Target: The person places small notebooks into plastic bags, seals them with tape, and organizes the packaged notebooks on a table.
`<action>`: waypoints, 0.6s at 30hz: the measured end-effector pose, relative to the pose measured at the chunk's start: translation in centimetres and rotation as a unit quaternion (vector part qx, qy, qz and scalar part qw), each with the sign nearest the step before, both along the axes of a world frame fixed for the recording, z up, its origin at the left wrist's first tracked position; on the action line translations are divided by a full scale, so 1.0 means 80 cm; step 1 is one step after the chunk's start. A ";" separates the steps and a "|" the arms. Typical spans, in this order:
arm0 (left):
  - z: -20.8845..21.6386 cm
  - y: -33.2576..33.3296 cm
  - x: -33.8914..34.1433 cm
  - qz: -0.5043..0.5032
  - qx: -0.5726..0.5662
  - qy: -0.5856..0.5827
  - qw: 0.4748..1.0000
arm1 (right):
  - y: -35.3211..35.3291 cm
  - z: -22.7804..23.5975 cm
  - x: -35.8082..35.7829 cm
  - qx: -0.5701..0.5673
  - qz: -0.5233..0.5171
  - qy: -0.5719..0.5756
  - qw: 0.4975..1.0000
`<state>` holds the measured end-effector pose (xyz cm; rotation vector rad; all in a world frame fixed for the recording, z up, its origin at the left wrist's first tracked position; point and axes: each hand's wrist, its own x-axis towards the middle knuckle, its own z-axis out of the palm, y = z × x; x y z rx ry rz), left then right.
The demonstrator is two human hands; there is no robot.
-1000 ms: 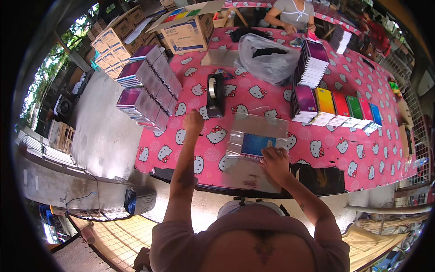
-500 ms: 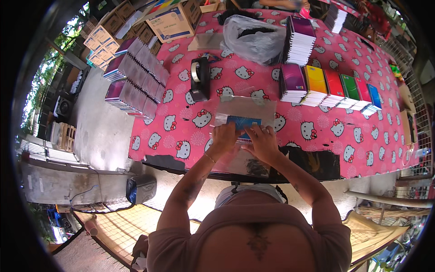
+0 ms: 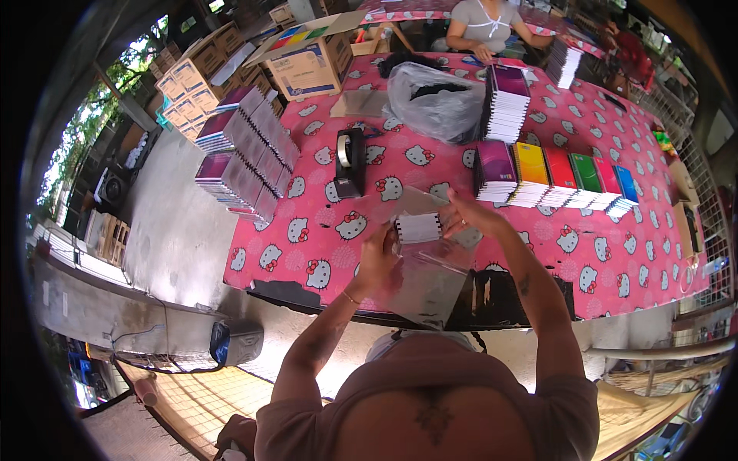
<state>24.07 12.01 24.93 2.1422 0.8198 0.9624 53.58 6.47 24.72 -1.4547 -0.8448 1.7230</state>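
A small bundle of spiral notebooks stands up in front of me, its white page edges and black wire loops facing up. My left hand is closed around the bundle's left side. At its upper right, my right hand has its fingers bent at the edge of a clear plastic sheet, seemingly pinching it. That sheet lies under and around the bundle and reaches toward the table's front edge. Beyond my left hand stands a black tape dispenser with a roll of tape.
Notebooks in several colours stand in a row at the right, a taller notebook stack behind them. Wrapped notebook piles are at the left. A plastic bag and carton sit farther back. Across the table is another person.
The blue cover has turned out of sight and the bundle's page edges now show. My hands have moved apart to its sides, and the view has tilted up, revealing the other person.
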 end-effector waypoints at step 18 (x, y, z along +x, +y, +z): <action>-0.091 0.276 -0.027 0.110 -0.372 -0.176 0.905 | -0.067 0.106 -0.156 0.456 -0.106 -0.600 0.649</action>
